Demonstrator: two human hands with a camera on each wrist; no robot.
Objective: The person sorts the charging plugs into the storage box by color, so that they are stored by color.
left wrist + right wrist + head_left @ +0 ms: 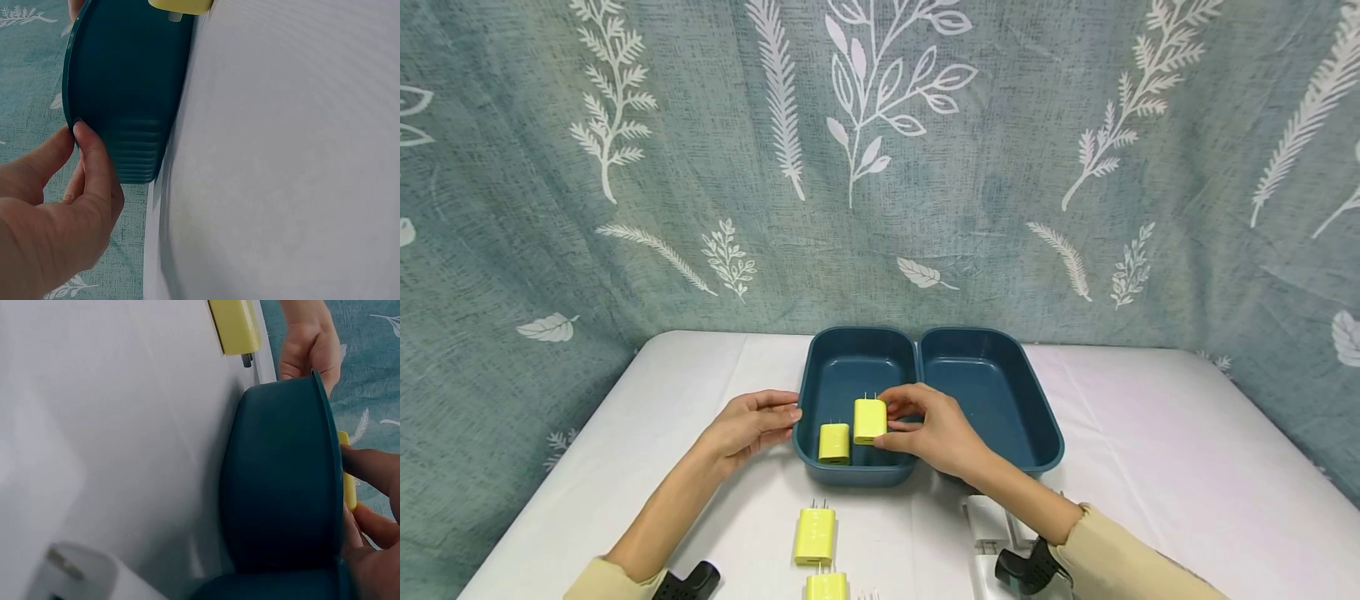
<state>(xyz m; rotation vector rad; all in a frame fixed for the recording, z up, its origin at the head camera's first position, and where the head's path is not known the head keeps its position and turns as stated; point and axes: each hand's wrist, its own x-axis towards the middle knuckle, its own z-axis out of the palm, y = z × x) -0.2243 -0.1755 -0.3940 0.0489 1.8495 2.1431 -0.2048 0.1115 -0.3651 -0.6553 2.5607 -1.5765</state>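
Note:
My right hand [936, 425] pinches a yellow charger plug [869, 421] over the left dark blue bin [857, 477], its two prongs pointing to the back. Inside that bin, at the front left, lies another yellow charger plug [833, 443]. My left hand [760, 429] holds the left bin's rim; in the left wrist view, the thumb and fingers [94, 156] meet at the rim. From the right wrist view, the bin wall [281, 469] hides most of the held plug [349, 481].
A second blue bin [981, 400] stands against the first on the right. Two yellow plugs [815, 536] lie in front of the left bin. Several white charger plugs [988, 521] lie under and beside my right forearm. A patterned curtain [880, 167] hangs behind the table.

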